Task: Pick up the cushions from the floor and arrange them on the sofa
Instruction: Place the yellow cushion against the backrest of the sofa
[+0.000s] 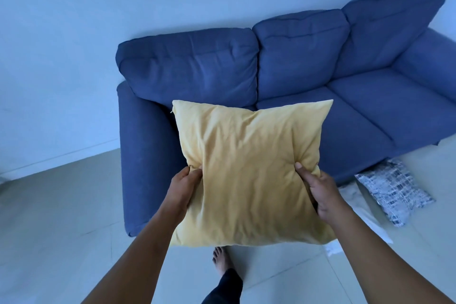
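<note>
A square, pale-yellow fabric cushion [249,170] hangs in the air in front of the person, held up flat-on between both hands. The left hand [183,186] pinches its left edge, thumb on the near face and fingers hidden behind; the right hand [318,192] grips the right edge the same way, bunching the cloth. Directly beyond the cushion, and a little lower, lies the left seat of the three-seat blue fabric sofa [308,74], beside its left armrest. So the coming move, as I judge it, is a push straight forward and down, both hands sharing it equally. A black-and-white patterned cushion [394,187] is on the pale tiled floor [61,217] near the sofa's front, to the right, with a white cushion [362,207] partly visible just beside it.
</note>
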Available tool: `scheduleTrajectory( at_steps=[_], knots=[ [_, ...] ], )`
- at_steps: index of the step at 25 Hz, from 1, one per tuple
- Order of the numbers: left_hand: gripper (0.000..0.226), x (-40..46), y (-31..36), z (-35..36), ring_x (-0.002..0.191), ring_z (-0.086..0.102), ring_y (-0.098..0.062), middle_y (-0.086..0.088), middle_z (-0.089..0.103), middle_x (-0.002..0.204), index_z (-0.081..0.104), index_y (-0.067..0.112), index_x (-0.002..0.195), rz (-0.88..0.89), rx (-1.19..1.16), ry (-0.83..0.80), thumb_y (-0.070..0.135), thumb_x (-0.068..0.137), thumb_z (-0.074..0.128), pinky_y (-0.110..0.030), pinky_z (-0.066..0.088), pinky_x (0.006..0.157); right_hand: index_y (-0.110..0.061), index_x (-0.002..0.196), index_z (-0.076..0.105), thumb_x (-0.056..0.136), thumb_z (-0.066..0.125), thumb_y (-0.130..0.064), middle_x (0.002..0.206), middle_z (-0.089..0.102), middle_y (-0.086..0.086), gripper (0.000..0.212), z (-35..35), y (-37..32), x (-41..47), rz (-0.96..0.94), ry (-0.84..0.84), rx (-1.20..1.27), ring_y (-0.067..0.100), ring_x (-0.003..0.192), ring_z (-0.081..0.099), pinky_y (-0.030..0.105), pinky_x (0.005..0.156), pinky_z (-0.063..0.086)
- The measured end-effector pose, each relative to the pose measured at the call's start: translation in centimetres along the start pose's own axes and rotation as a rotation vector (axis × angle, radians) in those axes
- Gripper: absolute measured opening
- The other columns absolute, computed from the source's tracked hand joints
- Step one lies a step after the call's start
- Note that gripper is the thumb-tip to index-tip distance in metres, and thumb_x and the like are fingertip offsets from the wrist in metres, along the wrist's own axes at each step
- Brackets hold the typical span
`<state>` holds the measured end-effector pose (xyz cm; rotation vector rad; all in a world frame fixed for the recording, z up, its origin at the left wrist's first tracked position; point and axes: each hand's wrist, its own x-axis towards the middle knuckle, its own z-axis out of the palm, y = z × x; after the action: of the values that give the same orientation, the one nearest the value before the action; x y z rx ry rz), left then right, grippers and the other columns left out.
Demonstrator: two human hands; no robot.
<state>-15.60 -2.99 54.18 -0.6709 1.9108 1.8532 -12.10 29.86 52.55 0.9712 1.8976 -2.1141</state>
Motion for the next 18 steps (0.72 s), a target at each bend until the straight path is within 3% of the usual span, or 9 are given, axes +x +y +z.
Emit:
scheduleTrajectory(
  at_steps=[5, 10, 15, 18],
  knots=[
    [0.029, 7.1, 4.3, -1.6, 0.110, 0.078, -0.032, -0.005, 0.085, 0.107, 0.079, 0.016, 0.112, -0.030, -0.056, 0.031, 0.031, 0.089, 0.069, -0.050, 0.061, 0.100, -0.012, 0.110, 0.078, 0.079, 0.086, -0.045, 0.105, 0.083, 0.008, 0.046, 5.5, -5.3, 7.4, 0.003, -0.016, -0.048, 0.031, 0.105, 0.076, 0.052, 0.102, 0.056],
    [0.040, 12.2, 8.0, -2.8, 0.110, 0.078, -0.033, -0.006, 0.085, 0.108, 0.077, 0.015, 0.112, 0.006, -0.071, 0.046, 0.033, 0.076, 0.075, -0.053, 0.061, 0.100, -0.008, 0.113, 0.076, 0.086, 0.084, -0.024, 0.109, 0.081, 0.013, 0.033, 9.1, -8.9, 13.6, 0.010, -0.074, -0.048, 0.034, 0.108, 0.075, 0.052, 0.103, 0.055],
    [0.062, 16.8, 9.9, -2.4, 0.113, 0.077, -0.032, -0.007, 0.083, 0.117, 0.073, 0.017, 0.121, 0.035, -0.071, 0.049, 0.031, 0.061, 0.084, -0.056, 0.058, 0.105, -0.005, 0.098, 0.073, 0.089, 0.071, 0.004, 0.092, 0.081, 0.013, 0.014, 11.2, -12.9, 20.5, 0.028, -0.127, -0.124, 0.037, 0.097, 0.074, 0.043, 0.086, 0.058],
    [0.065, 18.8, 10.6, -1.2, 0.113, 0.078, -0.031, -0.007, 0.083, 0.115, 0.072, 0.017, 0.120, 0.021, -0.080, 0.110, 0.024, 0.057, 0.083, -0.056, 0.058, 0.105, -0.006, 0.103, 0.072, 0.085, 0.072, 0.005, 0.102, 0.080, 0.014, 0.021, 12.5, -15.2, 24.6, 0.056, -0.195, -0.248, 0.035, 0.101, 0.074, 0.050, 0.095, 0.059]
  ],
)
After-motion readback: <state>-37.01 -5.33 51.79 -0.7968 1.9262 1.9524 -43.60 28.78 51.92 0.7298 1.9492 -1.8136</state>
